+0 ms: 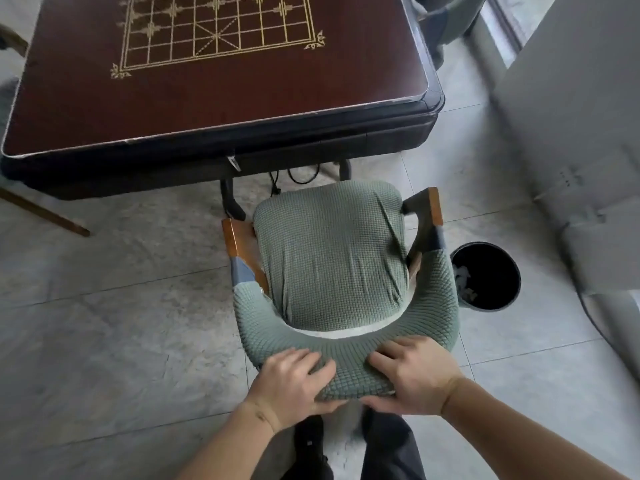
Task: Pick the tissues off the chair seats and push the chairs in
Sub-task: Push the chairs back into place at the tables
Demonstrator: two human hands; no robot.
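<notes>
while the chair stands short of the table, both hands' fingers clamp its backrest.

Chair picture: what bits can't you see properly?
- Chair legs: head view, hidden under its seat.
- Bin contents: pale scraps, too small and dark to name.
- Other chairs: cut off by the top and left edges.
- Fingertips of left hand and right hand: wrapped behind the chair back.
</notes>
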